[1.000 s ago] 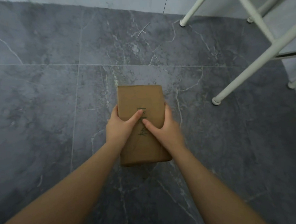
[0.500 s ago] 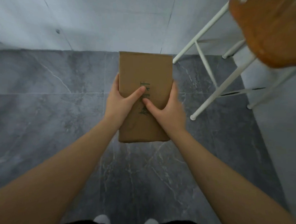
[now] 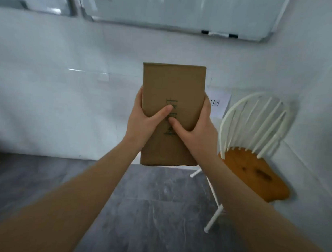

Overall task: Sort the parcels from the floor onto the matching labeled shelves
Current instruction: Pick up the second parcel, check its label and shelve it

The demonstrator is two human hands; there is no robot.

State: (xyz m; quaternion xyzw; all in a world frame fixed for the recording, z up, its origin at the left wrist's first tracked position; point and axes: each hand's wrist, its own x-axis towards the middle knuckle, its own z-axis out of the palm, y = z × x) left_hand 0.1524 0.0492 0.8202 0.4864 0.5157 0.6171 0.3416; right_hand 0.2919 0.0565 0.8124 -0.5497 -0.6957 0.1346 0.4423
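Observation:
I hold a flat brown cardboard parcel (image 3: 173,84) in front of me at chest height, its long side upright. Green handwriting runs down its face and is partly covered by my thumbs. My left hand (image 3: 144,123) grips the parcel's left edge with the thumb across its face. My right hand (image 3: 195,128) grips the right edge the same way. No shelf is in view.
A white spindle-back chair (image 3: 255,129) with an orange wooden seat stands at the right against the white wall. A paper sheet (image 3: 219,102) with marks hangs on the wall behind the parcel. A whiteboard (image 3: 184,11) hangs above. Grey marble floor (image 3: 149,210) lies below.
The parcel has been lifted from the floor to chest height with both hands still on it. My view has tilted up from the floor to the wall, chair and whiteboard.

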